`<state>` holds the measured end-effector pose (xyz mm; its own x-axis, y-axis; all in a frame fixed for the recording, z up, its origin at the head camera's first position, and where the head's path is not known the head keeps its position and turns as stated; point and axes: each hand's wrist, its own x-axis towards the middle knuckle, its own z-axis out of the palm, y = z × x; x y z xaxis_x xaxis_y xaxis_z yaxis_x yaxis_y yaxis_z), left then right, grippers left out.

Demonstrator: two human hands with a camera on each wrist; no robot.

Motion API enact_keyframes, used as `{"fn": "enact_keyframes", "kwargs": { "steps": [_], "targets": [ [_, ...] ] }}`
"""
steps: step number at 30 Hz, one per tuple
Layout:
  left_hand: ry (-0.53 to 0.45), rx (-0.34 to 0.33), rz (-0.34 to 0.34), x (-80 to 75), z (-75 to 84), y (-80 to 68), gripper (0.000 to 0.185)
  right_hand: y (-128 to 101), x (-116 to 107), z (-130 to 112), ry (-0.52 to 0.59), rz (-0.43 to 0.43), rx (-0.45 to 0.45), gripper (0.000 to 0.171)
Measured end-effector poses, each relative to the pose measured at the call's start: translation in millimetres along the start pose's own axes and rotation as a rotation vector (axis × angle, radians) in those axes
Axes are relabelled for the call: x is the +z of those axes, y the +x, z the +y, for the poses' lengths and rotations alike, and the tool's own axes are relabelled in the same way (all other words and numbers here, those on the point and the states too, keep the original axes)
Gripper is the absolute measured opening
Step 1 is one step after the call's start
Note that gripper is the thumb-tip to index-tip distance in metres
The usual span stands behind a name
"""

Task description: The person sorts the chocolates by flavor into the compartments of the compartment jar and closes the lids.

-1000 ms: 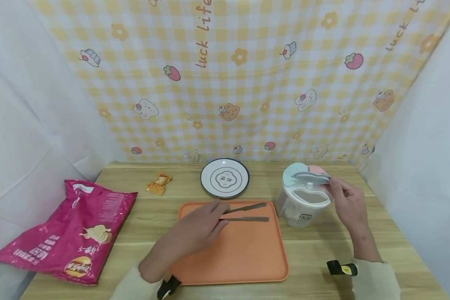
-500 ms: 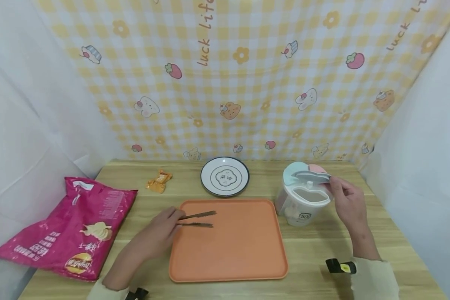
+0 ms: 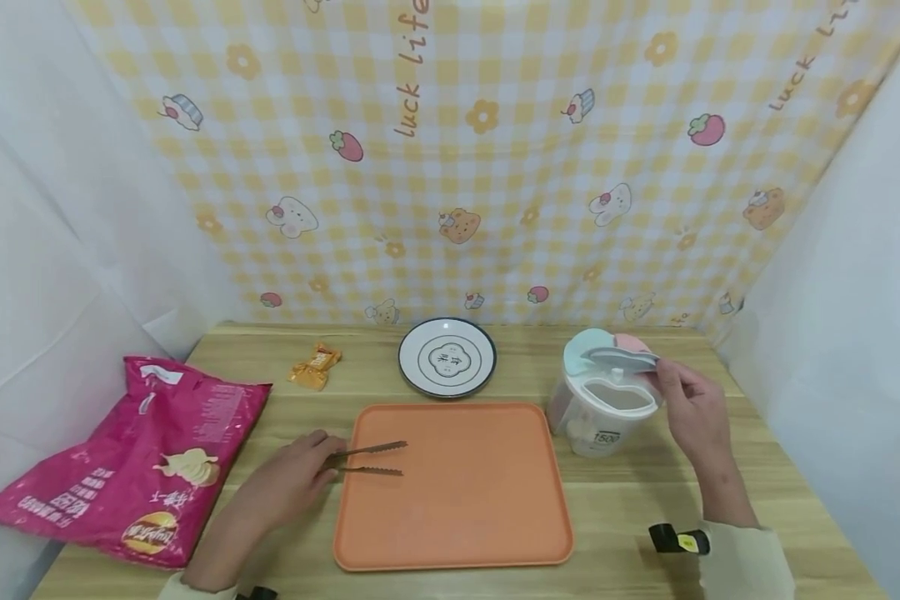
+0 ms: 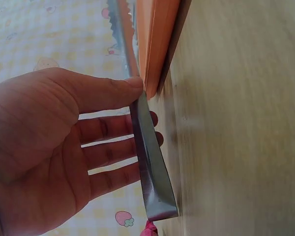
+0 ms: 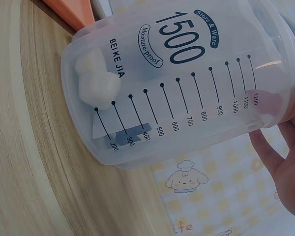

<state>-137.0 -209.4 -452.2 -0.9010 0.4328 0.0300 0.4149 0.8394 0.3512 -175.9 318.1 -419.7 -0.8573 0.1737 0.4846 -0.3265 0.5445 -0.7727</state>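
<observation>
My left hand (image 3: 292, 475) grips metal tongs (image 4: 155, 169) between thumb and fingers. The two serrated arms stand apart, with nothing between them, and reach over the left edge of an orange tray (image 3: 457, 500). On the right, my right hand (image 3: 697, 412) pinches the raised grey flap (image 3: 621, 359) of a clear storage container (image 3: 600, 437). Under that flap an opening shows, while the light blue and pink flaps lie down. In the right wrist view, white rounded pieces (image 5: 99, 89) sit at the bottom of the container, which is marked 1500.
A white plate (image 3: 447, 358) with a dark rim stands behind the tray. Orange-wrapped candies (image 3: 315, 367) lie at the back left, and a magenta chip bag (image 3: 127, 467) fills the left side. A checked cloth (image 3: 450, 167) hangs behind the wooden table (image 3: 645, 500).
My left hand has drawn back to the left with the tongs, from over the middle of the tray to its left edge. The right hand still holds the grey flap up.
</observation>
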Motion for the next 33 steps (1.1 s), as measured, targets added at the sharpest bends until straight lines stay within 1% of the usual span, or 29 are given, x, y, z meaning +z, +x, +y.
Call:
{"fn": "enact_keyframes", "kwargs": {
  "steps": [4, 11, 14, 16, 18, 23, 27, 31, 33],
  "targets": [
    [0.003, -0.008, -0.013, -3.2, -0.8, -2.1, 0.026, -1.8, 1.6, 1.4, 0.031, -0.009, -0.013, 0.030],
    [0.029, -0.020, -0.022, -6.6, 1.2, -2.6, 0.029, -2.8, 1.5, -1.3, 0.038, 0.005, -0.021, 0.031],
    [0.047, 0.013, 0.009, -7.7, 3.1, -1.3, 0.034, -2.1, 1.1, -1.9, 0.038, 0.001, -0.019, 0.031],
    [0.057, 0.050, 0.050, -8.4, 7.6, 2.2, 0.037, -1.9, 0.5, -2.3, 0.036, -0.001, -0.013, 0.031],
    [0.068, 0.105, 0.101, -11.4, 16.6, 7.8, 0.039, -1.9, 0.1, -2.5, 0.033, -0.002, -0.007, 0.031],
    [0.052, 0.255, 0.211, -18.1, 49.9, 31.6, 0.044, -2.6, -0.3, -3.2, 0.031, -0.002, 0.002, 0.032],
    [0.020, 0.377, 0.255, -16.4, 78.9, 55.5, 0.047, -2.4, -0.7, -2.7, 0.026, -0.008, 0.003, 0.032],
    [-0.062, 0.501, 0.287, -8.3, 112.1, 84.9, 0.049, -1.9, -1.5, -2.0, 0.022, -0.008, 0.008, 0.032],
    [-0.126, 0.541, 0.286, -3.4, 129.4, 99.8, 0.050, -1.7, -1.8, -1.4, 0.022, -0.009, 0.012, 0.032]
  ]
}}
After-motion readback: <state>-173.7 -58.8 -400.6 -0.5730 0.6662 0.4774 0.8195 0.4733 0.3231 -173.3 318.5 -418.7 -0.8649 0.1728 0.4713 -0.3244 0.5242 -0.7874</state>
